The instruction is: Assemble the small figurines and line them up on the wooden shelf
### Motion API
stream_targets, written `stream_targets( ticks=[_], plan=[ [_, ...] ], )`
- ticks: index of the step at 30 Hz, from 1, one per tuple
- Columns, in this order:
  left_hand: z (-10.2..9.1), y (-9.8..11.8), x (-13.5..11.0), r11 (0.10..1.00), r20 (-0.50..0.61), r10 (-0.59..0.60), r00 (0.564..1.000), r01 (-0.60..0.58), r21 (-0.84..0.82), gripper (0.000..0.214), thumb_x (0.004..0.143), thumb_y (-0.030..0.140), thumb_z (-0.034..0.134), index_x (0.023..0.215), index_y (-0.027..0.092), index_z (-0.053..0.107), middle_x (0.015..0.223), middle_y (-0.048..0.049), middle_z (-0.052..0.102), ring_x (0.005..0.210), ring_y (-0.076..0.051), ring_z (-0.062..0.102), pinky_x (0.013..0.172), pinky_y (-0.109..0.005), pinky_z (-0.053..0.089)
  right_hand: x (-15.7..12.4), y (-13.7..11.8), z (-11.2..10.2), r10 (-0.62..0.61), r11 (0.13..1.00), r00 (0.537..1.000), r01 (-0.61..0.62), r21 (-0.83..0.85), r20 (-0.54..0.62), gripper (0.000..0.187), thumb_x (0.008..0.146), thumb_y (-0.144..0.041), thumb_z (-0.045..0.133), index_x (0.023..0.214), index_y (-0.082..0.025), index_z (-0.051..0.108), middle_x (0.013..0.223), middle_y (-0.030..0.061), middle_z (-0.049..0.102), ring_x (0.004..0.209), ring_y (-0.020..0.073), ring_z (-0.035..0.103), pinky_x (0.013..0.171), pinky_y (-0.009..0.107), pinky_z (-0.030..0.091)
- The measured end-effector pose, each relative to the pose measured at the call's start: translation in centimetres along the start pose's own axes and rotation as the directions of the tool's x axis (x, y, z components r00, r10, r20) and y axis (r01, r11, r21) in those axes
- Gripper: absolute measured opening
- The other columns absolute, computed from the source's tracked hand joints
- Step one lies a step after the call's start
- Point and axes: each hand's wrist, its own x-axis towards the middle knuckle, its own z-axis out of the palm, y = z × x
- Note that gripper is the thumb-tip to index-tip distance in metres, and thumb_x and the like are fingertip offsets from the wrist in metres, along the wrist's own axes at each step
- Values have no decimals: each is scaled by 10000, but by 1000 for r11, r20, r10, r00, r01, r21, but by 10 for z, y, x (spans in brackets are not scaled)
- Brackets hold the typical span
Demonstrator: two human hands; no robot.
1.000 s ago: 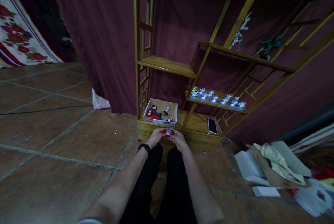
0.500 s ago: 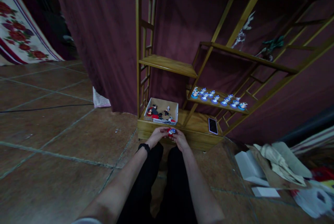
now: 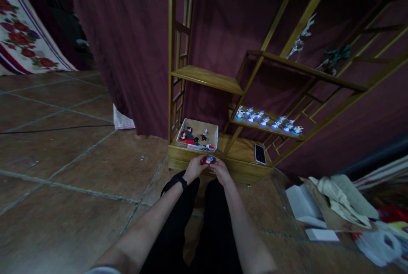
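Between my hands is a small figurine (image 3: 209,160) with a blue-and-white top and red at its base. My left hand (image 3: 195,167) grips it from the left, a dark band on that wrist. Fingers of my right hand (image 3: 219,169) close on its right side. Just beyond the hands, an open cardboard box (image 3: 211,131) holds several red and black figurines. Several blue-and-white figurines (image 3: 264,121) stand in rows on a raised shelf to the right. The fine details of the held piece are too small to make out.
A wooden display rack (image 3: 208,80) rises ahead, with a phone (image 3: 260,154) lying on its low base. Maroon curtain (image 3: 137,52) hangs behind and to the left. On the floor at right are white box pieces (image 3: 304,206), cloth (image 3: 334,199) and a plastic bag (image 3: 378,244).
Both hands stay on the figurine, which has turned and tilted slightly between the fingers. The view has shifted a little.
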Motion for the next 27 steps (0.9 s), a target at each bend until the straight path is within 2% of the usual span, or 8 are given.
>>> stream_targets(
  ticks=[4, 7, 14, 17, 21, 27],
  plan=[
    [-2, 0, 0, 952, -3, 94, 996, -89, 293, 250, 625, 322, 646, 807, 151, 633, 615, 4, 578, 576, -133, 492, 569, -234, 353, -7, -6, 3, 3, 999, 999, -2, -47, 39, 354, 586, -244, 663, 937, -215, 632, 911, 25, 669, 814, 156, 587, 718, 253, 413],
    [-4, -2, 2, 930, 22, 84, 996, -86, 357, 265, 656, 378, 597, 769, 140, 626, 603, 10, 565, 568, -128, 487, 539, -225, 337, -13, -10, 6, -6, 998, 999, 9, -68, 50, 299, 630, -300, 647, 918, -219, 636, 954, 28, 659, 855, 159, 580, 730, 253, 410],
    [-5, -2, 3, 941, 40, 54, 998, -65, 332, 254, 636, 360, 590, 737, 132, 635, 641, -20, 616, 606, -149, 534, 529, -220, 351, -11, -10, 11, -15, 993, 999, 20, -113, 44, 307, 643, -406, 643, 887, -221, 647, 865, 10, 663, 786, 148, 581, 732, 267, 424],
    [-5, 1, 2, 940, 36, 36, 999, -46, 337, 239, 617, 343, 601, 714, 128, 635, 625, -19, 616, 593, -145, 534, 523, -217, 347, -6, -5, 9, -53, 985, 998, 46, -169, -42, 352, 636, -474, 627, 853, -199, 661, 818, 17, 666, 745, 148, 576, 700, 262, 424],
    [-3, 6, -1, 951, 44, 40, 998, -51, 305, 225, 603, 333, 611, 694, 128, 634, 584, -4, 601, 576, -135, 524, 517, -211, 342, 1, 0, 6, -54, 975, 990, 23, -223, -134, 408, 612, -513, 627, 854, -187, 670, 796, 29, 668, 713, 155, 574, 645, 258, 425],
    [-4, 4, 0, 964, 53, 29, 998, -41, 262, 223, 583, 335, 631, 671, 131, 624, 552, 15, 582, 536, -116, 500, 502, -205, 335, 3, 3, 3, 1, 982, 992, -24, -190, -123, 439, 616, -521, 625, 883, -174, 663, 789, 44, 663, 702, 156, 580, 638, 267, 441]
  ],
)
